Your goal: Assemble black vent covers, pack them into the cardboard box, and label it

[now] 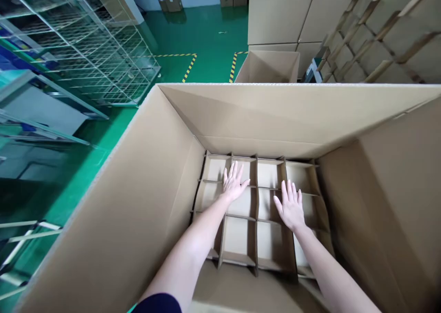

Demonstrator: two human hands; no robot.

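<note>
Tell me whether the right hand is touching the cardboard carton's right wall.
Apart. The head view shows the right hand spread open over the corrugated divider grid, with part of the grid between it and the carton's right wall.

Head camera looks forward and down into a cardboard carton [113,203], seemingly close.

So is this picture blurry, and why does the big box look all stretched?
In the head view, nothing looks really blurry: the left hand and right hand are sharp. A wide lens probably stretches the big box near the edges; the green floor shines, and the dividers cast dark shadows.
</note>
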